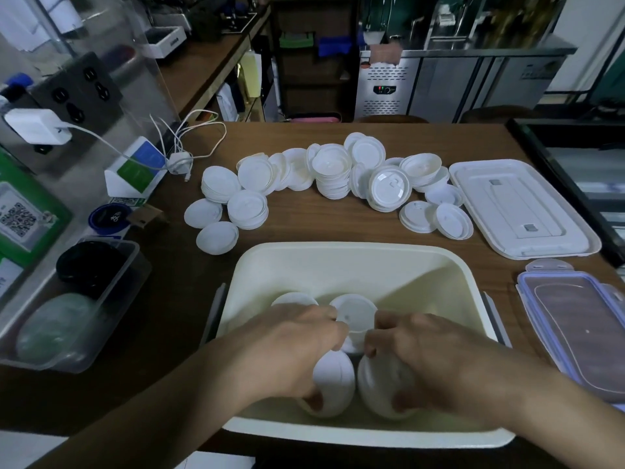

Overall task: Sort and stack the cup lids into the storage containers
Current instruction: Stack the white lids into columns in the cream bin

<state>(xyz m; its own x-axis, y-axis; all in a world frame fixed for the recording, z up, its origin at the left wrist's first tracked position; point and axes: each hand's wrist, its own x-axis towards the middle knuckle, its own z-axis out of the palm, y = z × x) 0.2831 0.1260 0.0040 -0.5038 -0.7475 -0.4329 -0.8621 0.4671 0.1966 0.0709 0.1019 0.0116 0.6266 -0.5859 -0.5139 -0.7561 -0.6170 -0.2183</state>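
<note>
The tabletop [304,225] is carrying a cream bin [338,247] at lower centre; white lids [331,170] are lying mid-frame; a white cover [521,211] is sitting right.

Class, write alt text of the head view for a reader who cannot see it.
Both hands reach into a cream rectangular plastic bin: the left hand grips one stack of white plastic cup lids, the right hand a second lid stack. Beyond, loose white lids lie heaped on the brown wooden table.

Looks like a café or drink-shop counter: stainless undercounter fridge [449,82] upper centre, QR payment sign [18,218] at left edge, heaps of disposable cup lids [331,174] on wooden worktop [321,226], stocked shelves [304,72] behind.
</note>
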